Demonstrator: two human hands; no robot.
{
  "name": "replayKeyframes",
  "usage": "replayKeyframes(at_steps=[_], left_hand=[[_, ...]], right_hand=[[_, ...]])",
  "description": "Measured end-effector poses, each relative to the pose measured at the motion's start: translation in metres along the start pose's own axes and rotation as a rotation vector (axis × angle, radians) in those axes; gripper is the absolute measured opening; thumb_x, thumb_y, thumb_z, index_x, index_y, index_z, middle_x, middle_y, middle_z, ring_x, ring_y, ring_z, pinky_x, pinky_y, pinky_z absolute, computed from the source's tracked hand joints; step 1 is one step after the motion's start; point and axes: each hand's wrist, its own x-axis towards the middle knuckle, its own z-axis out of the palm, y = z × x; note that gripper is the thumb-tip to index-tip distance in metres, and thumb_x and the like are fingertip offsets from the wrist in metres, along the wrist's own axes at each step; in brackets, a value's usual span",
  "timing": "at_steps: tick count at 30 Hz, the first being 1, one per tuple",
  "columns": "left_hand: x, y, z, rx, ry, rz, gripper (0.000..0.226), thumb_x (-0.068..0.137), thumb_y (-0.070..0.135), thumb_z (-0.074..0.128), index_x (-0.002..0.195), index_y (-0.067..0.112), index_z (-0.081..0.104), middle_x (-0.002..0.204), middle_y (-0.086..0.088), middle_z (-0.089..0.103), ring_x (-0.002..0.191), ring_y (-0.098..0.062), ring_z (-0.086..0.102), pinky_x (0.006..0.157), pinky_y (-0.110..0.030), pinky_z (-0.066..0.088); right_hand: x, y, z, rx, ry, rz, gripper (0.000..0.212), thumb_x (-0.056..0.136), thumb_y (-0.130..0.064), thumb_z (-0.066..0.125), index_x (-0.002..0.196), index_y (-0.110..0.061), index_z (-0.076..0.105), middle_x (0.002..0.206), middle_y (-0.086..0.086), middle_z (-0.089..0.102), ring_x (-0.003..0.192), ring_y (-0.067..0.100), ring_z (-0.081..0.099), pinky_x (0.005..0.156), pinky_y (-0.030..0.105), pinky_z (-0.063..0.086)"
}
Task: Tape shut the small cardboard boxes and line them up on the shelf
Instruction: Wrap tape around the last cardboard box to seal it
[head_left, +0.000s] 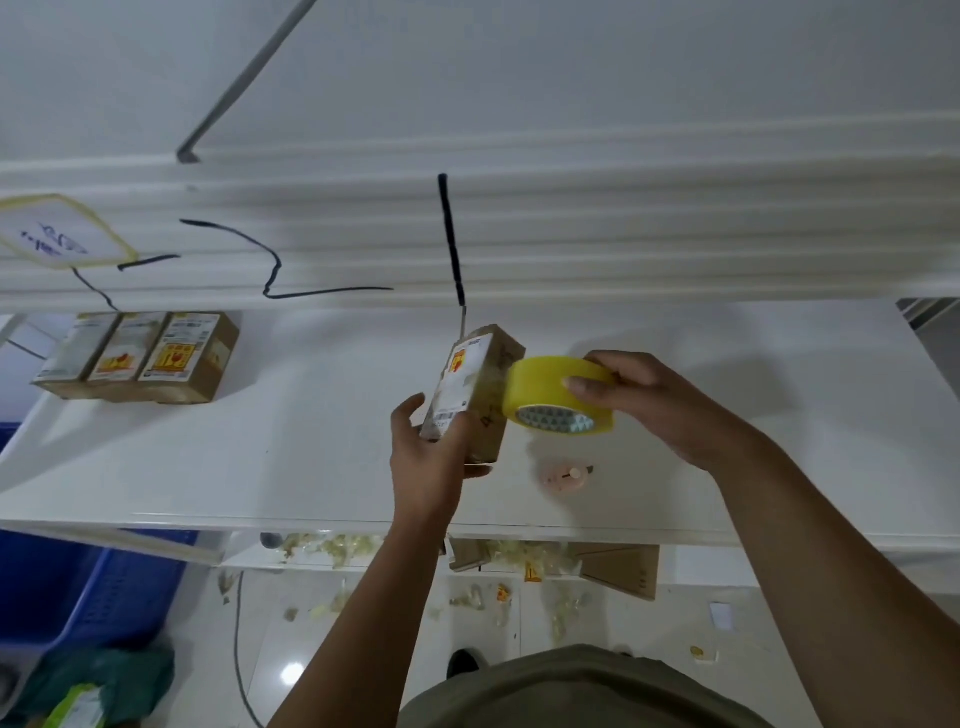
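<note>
My left hand (428, 452) grips the lower end of a small cardboard box (475, 387) with a white label, holding it upright above the white shelf (311, 457). My right hand (644, 400) holds a yellow roll of tape (558, 392) by its rim, pressed against the box's right side. Three labelled cardboard boxes (137, 356) stand side by side in a row at the shelf's back left.
A small pink round object (563, 477) lies on the shelf below the tape roll. Tape scraps and cardboard pieces (618, 569) litter the lower level and floor. A blue crate (93, 587) stands at the lower left. Black cables (451, 239) run along the wall.
</note>
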Motion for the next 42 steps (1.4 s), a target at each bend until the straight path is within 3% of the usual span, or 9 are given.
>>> replayKeyframes(at_steps=[6,18,22,25,29,31,35,38,42], left_hand=[[-0.002,0.013,0.01,-0.475,-0.064,-0.197,0.067,0.081,0.046,0.061,0.134,0.007,0.059,0.116,-0.026,0.072,0.077,-0.042,0.076,0.047,-0.032,0.053],[-0.017,0.015,0.022,-0.853,-0.494,-0.368,0.066,0.09,0.057,0.054,0.126,0.004,0.07,0.112,-0.019,0.069,0.076,-0.033,0.064,0.042,-0.025,0.041],[-0.016,0.004,0.015,-0.723,-0.599,-0.448,0.069,0.093,0.062,0.05,0.133,0.01,0.071,0.13,-0.017,0.072,0.102,-0.037,0.073,0.064,-0.034,0.059],[-0.008,-0.009,0.014,-0.495,-0.424,-0.352,0.056,0.104,0.047,0.035,0.128,0.013,0.073,0.135,-0.019,0.071,0.124,-0.034,0.069,0.096,-0.05,0.056],[0.006,-0.004,0.001,-0.258,-0.365,-0.19,0.065,0.112,0.054,0.03,0.126,0.01,0.075,0.126,-0.019,0.076,0.119,-0.033,0.072,0.098,-0.044,0.058],[0.011,0.011,-0.004,-0.051,-0.433,-0.116,0.077,0.097,0.076,0.046,0.136,0.014,0.069,0.129,-0.015,0.076,0.119,-0.03,0.074,0.1,-0.048,0.061],[0.015,0.027,0.001,0.067,-0.378,0.002,0.063,0.084,0.059,0.078,0.126,0.013,0.07,0.111,-0.008,0.081,0.1,-0.025,0.08,0.08,-0.038,0.065],[0.02,0.021,0.002,-0.073,-0.296,-0.01,0.045,0.095,0.046,0.074,0.121,0.009,0.074,0.111,-0.012,0.08,0.102,-0.03,0.079,0.08,-0.041,0.065],[0.029,0.004,0.002,-0.287,-0.324,-0.152,0.05,0.092,0.05,0.071,0.125,0.012,0.073,0.12,-0.016,0.079,0.109,-0.033,0.077,0.084,-0.045,0.064]], right_hand=[[-0.001,0.0,0.008,-0.034,0.122,-0.093,0.054,0.082,-0.062,0.072,0.064,-0.017,0.048,0.064,-0.001,0.039,0.062,0.015,0.044,0.066,0.037,0.032],[0.012,-0.001,0.02,-0.322,0.28,0.087,0.071,0.067,-0.086,0.073,0.055,-0.021,0.046,0.051,-0.009,0.038,0.046,0.005,0.042,0.057,0.029,0.035],[0.008,0.006,0.016,-0.327,0.242,0.107,0.077,0.064,-0.085,0.077,0.059,-0.012,0.052,0.052,-0.008,0.042,0.048,0.006,0.045,0.059,0.031,0.036],[0.004,0.011,0.017,-0.322,0.231,0.121,0.075,0.069,-0.081,0.078,0.061,-0.011,0.053,0.055,-0.006,0.044,0.05,0.007,0.047,0.059,0.03,0.036],[0.003,0.009,0.018,-0.387,0.244,0.137,0.075,0.071,-0.081,0.076,0.064,-0.01,0.055,0.061,0.001,0.05,0.056,0.014,0.054,0.06,0.03,0.037],[0.003,0.006,0.018,-0.441,0.263,0.126,0.071,0.072,-0.083,0.075,0.062,-0.015,0.055,0.059,-0.001,0.051,0.057,0.015,0.056,0.059,0.03,0.039],[0.004,0.003,0.014,-0.487,0.24,0.088,0.078,0.071,-0.091,0.066,0.068,-0.013,0.064,0.057,-0.002,0.054,0.054,0.008,0.056,0.06,0.031,0.041],[-0.001,0.007,-0.007,-0.174,0.089,0.039,0.077,0.07,-0.09,0.067,0.087,-0.015,0.071,0.076,-0.003,0.067,0.073,0.006,0.065,0.074,0.034,0.045],[-0.002,0.034,-0.028,0.301,-0.028,-0.024,0.099,0.073,-0.067,0.086,0.108,0.021,0.058,0.1,0.017,0.058,0.098,0.025,0.057,0.088,0.031,0.047]])
